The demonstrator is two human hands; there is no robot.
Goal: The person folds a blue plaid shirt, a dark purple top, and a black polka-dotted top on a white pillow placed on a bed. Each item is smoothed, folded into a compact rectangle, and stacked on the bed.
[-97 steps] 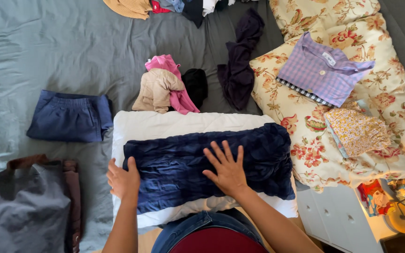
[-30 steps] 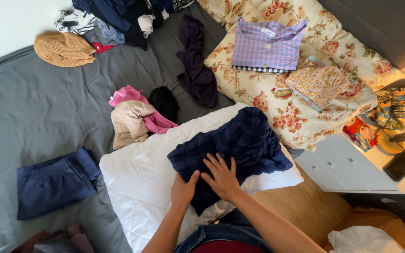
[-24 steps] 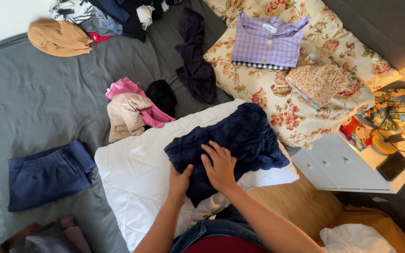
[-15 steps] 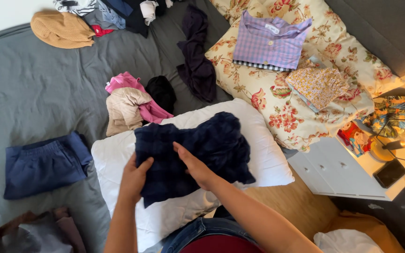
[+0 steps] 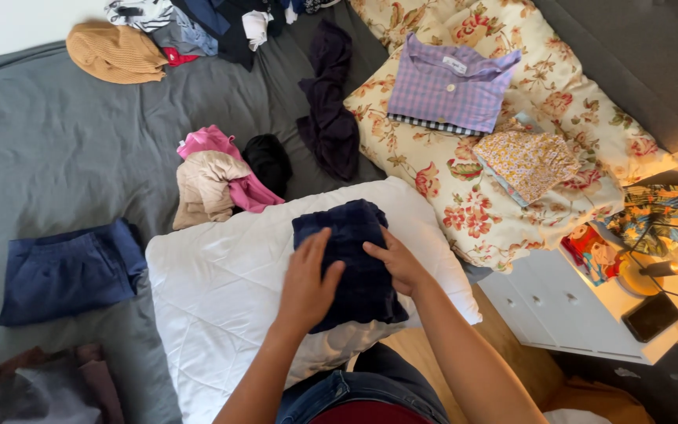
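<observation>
Grey bedding (image 5: 56, 157) carries one white pillow (image 5: 213, 290) with one folded navy garment (image 5: 351, 235) on it. Both hands, left hand (image 5: 308, 279) and right hand (image 5: 398, 263), press it with flat, spread fingers; the garment is narrower than half a second ago.

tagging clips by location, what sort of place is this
Most likely a bedroom at home. Both hands, left hand and right hand, press a folded navy garment on a white pillow lying on a grey bed sheet, beside a white bedside cabinet.
</observation>
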